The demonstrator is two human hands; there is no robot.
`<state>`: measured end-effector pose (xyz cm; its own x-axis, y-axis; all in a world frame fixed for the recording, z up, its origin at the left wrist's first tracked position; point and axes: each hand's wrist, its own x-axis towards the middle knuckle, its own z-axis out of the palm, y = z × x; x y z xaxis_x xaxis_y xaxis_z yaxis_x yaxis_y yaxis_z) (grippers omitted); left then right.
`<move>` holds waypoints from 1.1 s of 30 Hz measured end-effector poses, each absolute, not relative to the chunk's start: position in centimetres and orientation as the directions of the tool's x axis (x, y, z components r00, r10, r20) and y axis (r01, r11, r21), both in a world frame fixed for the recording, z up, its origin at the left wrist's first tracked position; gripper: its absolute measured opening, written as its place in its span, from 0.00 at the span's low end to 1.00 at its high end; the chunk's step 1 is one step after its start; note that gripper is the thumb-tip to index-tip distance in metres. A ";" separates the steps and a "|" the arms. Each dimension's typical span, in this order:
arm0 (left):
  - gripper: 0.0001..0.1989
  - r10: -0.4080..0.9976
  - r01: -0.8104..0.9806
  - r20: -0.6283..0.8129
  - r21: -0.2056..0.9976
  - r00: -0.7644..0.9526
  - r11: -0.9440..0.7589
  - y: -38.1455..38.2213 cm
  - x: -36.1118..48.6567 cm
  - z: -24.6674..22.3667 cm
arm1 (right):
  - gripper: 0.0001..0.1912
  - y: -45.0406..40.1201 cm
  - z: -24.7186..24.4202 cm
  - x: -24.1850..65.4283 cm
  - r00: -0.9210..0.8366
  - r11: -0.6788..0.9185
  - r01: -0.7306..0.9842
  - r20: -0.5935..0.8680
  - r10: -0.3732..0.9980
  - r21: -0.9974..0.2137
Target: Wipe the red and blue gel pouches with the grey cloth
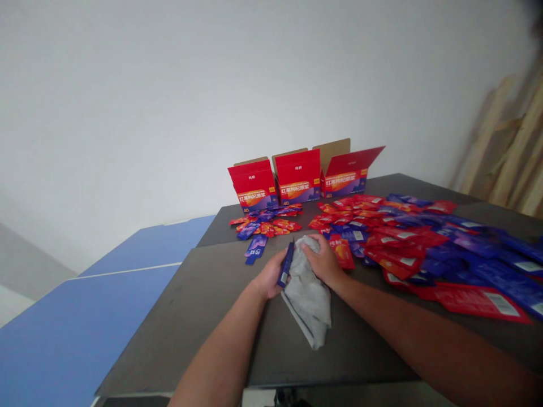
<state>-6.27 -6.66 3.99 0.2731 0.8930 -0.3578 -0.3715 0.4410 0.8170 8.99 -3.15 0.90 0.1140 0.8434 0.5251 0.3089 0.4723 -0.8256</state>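
**Q:** Head view: what is the state of the work surface?

**A:** Three red cartons (297, 176) stand in a row at the far edge of the dark grey tabletop (182, 333), flaps raised (their contents cannot be seen from this angle). Red and blue sachets lie loose in two groups: a small cluster (265, 221) before the cartons and a much larger spread (407, 243) to the right. None of the loose stock is sorted into visible rows.

**Q:** Hand positions and finger state?

**A:** The left hand (269, 275) has its fingers curled around a blue sachet (285, 264), which stands tilted, its top end up. The right hand (324, 261) rests on a grey cloth (306, 294), fingers together and clamped over its bunched top — the sachet is just beside the cloth.

**Q:** Obstructions?

**A:** A red sachet (341, 252) lies just beyond the right hand. A blue table (85, 316) adjoins on the left; wooden slats (504, 141) lean at the right.
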 end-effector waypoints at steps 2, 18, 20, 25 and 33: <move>0.12 0.930 -0.536 -0.305 0.759 0.207 0.369 -6.2 -6.9 4.4 | 0.16 -3.1 0.4 8.9 0.068 0.473 0.371 0.532 0.844 -0.799; 0.11 0.942 -0.755 -0.306 0.648 -0.136 0.102 -6.2 -6.9 5.1 | 0.20 -4.3 0.3 8.2 -0.320 0.514 0.550 0.402 0.858 -0.659; 0.21 0.948 -0.713 -0.266 0.698 -0.175 0.065 -6.7 -6.5 5.5 | 0.20 -4.3 0.3 8.1 -0.325 0.516 0.551 0.401 0.857 -0.656; 0.28 0.964 -0.521 -0.208 0.848 -0.164 0.094 -6.0 -5.7 6.8 | 0.19 -4.6 0.5 8.1 -0.336 0.517 0.554 0.394 0.856 -0.652; 0.09 0.984 -0.008 -0.167 0.986 -0.065 0.166 3.5 -2.9 7.0 | 0.19 -4.7 0.6 8.0 -0.326 0.501 0.548 0.380 0.865 -0.670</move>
<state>-2.91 3.46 7.04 -0.0652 0.9839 -0.1665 -0.0075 0.1664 0.9860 7.97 -4.74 0.57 -0.3264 0.8655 0.3800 0.5478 0.5009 -0.6701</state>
